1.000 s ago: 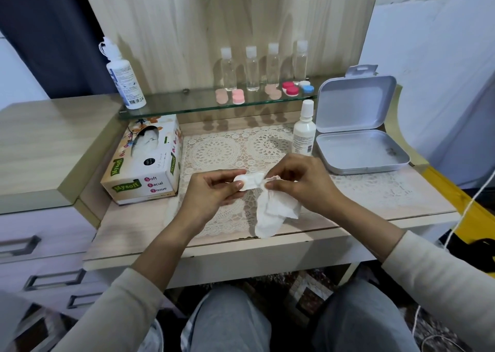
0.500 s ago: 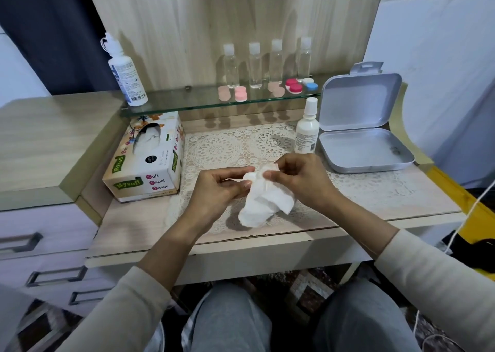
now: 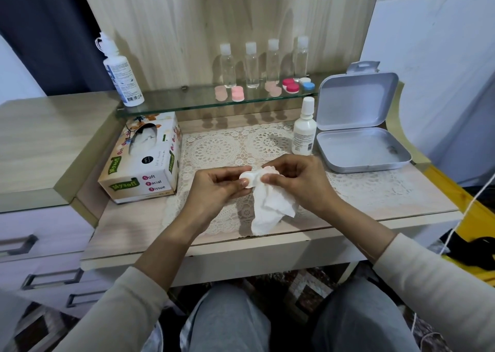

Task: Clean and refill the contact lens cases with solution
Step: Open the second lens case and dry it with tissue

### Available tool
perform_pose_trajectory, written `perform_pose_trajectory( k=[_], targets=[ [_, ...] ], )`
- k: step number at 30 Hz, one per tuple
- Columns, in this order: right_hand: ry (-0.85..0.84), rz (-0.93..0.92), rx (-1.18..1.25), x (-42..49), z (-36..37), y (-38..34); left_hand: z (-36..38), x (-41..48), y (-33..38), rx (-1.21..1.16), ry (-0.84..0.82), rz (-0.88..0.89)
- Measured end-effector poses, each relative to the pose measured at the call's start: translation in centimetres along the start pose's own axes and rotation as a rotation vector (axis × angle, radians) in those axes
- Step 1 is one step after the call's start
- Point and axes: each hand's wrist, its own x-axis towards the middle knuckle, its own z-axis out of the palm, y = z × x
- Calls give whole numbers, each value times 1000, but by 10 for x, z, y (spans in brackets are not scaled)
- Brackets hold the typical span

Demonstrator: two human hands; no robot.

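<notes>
While the left hand (image 3: 219,188) pinches one end of the white lens case (image 3: 247,178) between thumb and fingertips, the right hand (image 3: 297,182) has its fingers curled round a tissue (image 3: 270,207) and pushes a bunched corner into the other end. The rest of the sheet hangs loose below. This looks like the cleaning step, the wiping or drying of one well, with refilling not yet begun.

The case is held in the air just above the lace mat (image 3: 217,148), near the front of the table. It lies between the tissue box (image 3: 144,161) and the open tin (image 3: 361,150). Its long axis runs across the view from left to right, the right end a little higher. The wells seem to face up toward the camera (the right one is hidden by paper, so I cannot be sure).

The next move likely means wiping the left well too, which calls for swapping the grip to the dried end. After that the small bottle (image 3: 304,129) standing just behind the hands would be needed. The coloured cases (image 3: 290,86) on the glass shelf (image 3: 174,105) wait untouched.
</notes>
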Motion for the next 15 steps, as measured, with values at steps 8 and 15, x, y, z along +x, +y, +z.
perform_pose_trajectory(
  k=[8, 15],
  targets=[
    [-93, 9, -6, 0, -6, 0, 1, 2, -3, 12, 6, 8],
    [40, 37, -86, 1, 2, 3, 6, 2, -8, 118, -14, 38]
  ],
)
